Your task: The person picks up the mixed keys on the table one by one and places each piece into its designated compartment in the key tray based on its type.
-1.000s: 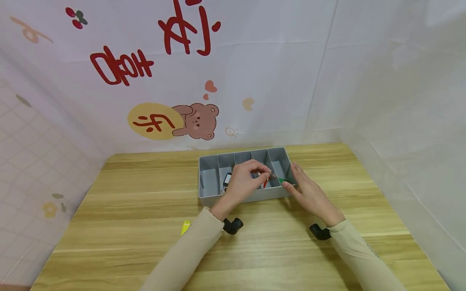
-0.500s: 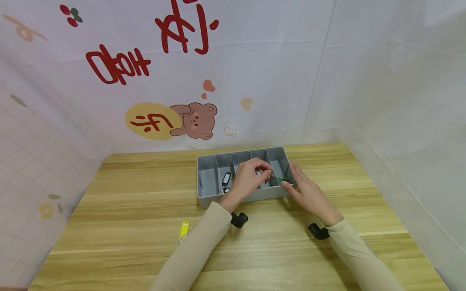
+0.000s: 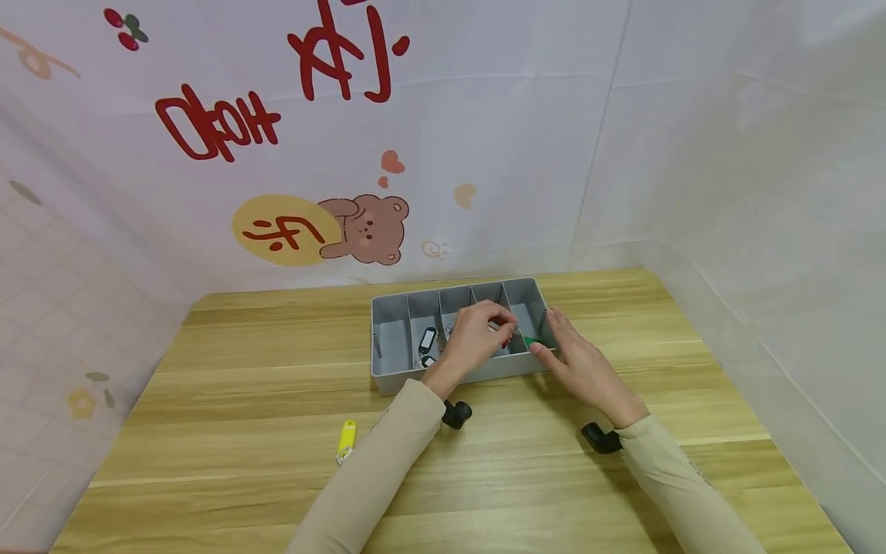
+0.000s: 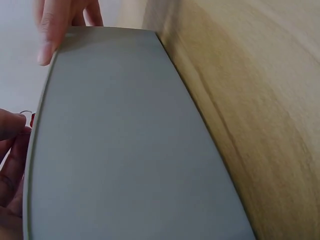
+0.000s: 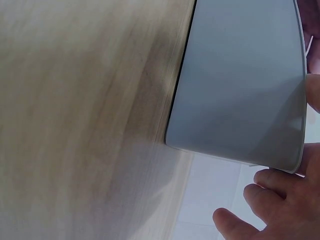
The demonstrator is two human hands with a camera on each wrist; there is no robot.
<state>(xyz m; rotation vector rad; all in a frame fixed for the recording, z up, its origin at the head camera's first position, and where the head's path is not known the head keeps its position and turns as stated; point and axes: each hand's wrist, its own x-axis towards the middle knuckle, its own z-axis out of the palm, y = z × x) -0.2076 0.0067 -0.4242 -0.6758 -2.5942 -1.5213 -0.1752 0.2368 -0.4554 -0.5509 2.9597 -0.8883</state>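
Note:
A grey box [image 3: 398,382] with several compartments in a row stands on the wooden table. Over its fourth compartment from the left, my left hand [image 3: 472,335] pinches the metal ring of a red key tag [image 3: 505,344] between thumb and fingertips. The left wrist view shows a sliver of that red tag [image 4: 33,120] beside the box rim. My right hand [image 3: 587,365] rests on the box's front right corner, thumb at the front rim and fingers along the right side. Near the thumb, a green piece [image 3: 531,340] lies in the rightmost compartment, partly hidden.
Black key tags [image 3: 428,340] with rings lie in the second compartment. A yellow key tag [image 3: 347,435] with a ring lies on the table [image 3: 242,431], left of my left sleeve. A printed white curtain [image 3: 498,154] stands behind the table.
The left hand has shifted slightly, and the red key tag sits lower in the compartment. More of the black and yellow key tags shows now. The right hand stays on the box corner.

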